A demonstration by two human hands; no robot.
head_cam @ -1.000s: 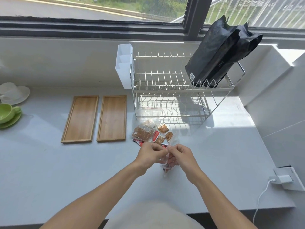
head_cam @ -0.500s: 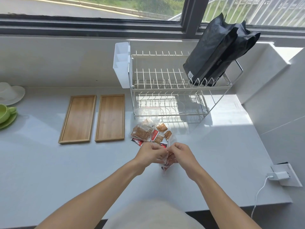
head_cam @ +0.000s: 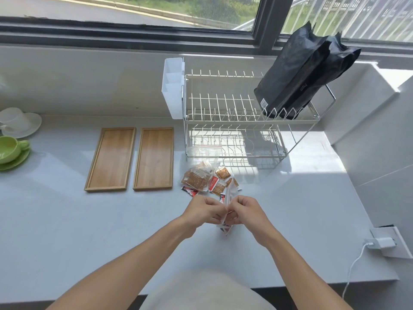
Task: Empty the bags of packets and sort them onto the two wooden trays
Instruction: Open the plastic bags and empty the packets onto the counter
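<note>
Now your left hand (head_cam: 204,210) and right hand (head_cam: 243,211) meet over the grey table (head_cam: 67,231), fingers of both pinched on a small clear bag (head_cam: 228,198). Just beyond lies a pile of brown and red packets (head_cam: 209,180) with another clear zip bag (head_cam: 202,153). Left of it sit two bare wooden trays (head_cam: 131,158), side by side. A wire dish rack (head_cam: 232,117) carrying black foil bags (head_cam: 301,72) stands behind. Your hands have barely shifted since a second ago.

Smooth wooden trays (head_cam: 131,159), clear glossy plastic bag (head_cam: 229,193), shiny wire rack (head_cam: 234,113), possibly matt counter (head_cam: 67,220)
</note>
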